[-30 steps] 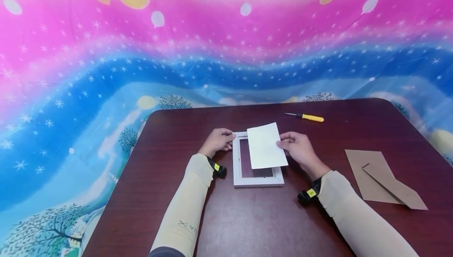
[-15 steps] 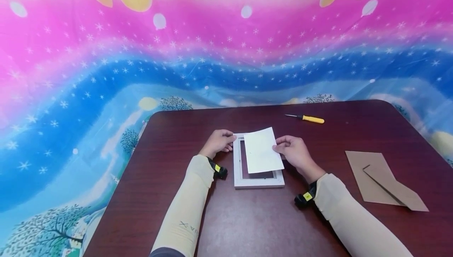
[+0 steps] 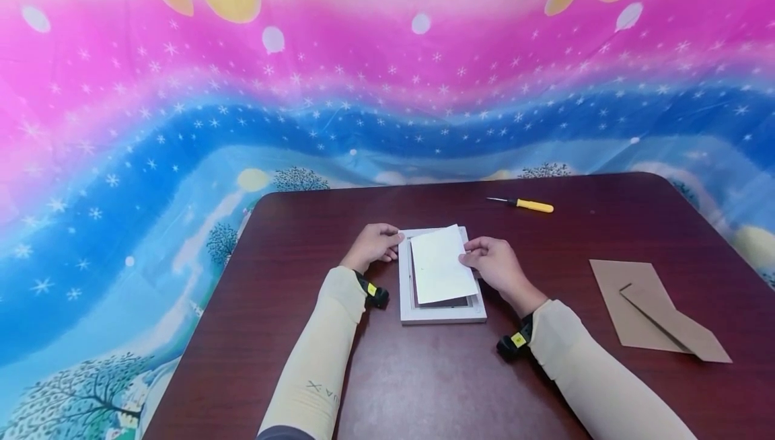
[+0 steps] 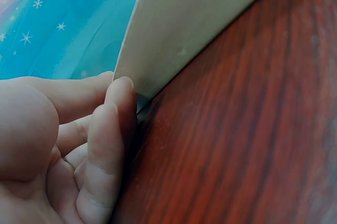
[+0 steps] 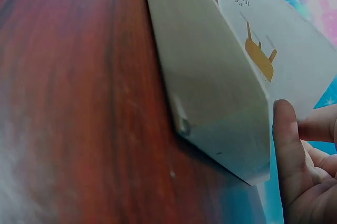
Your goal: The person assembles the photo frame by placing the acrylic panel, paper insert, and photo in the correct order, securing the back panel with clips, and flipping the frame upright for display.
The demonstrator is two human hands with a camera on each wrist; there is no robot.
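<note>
A white picture frame lies flat on the table. My left hand pinches its far left corner. In the left wrist view, thumb and fingertips meet at the end of the frame's pale side. Over the frame's opening is a white paper sheet, slightly tilted and covering most of it. My right hand holds the sheet by its right edge between thumb and fingers. The right wrist view shows the sheet's underside, printed with a brown shape and size lettering, above the frame's side wall.
A screwdriver with a yellow handle lies at the back of the dark red table. On the right lies a brown backing board with its stand leg angled across it. A colourful patterned cloth hangs behind the table.
My right hand has brought the paper sheet left and nearer to me, so it covers more of the frame's opening. The left hand has stayed at the frame's corner.
</note>
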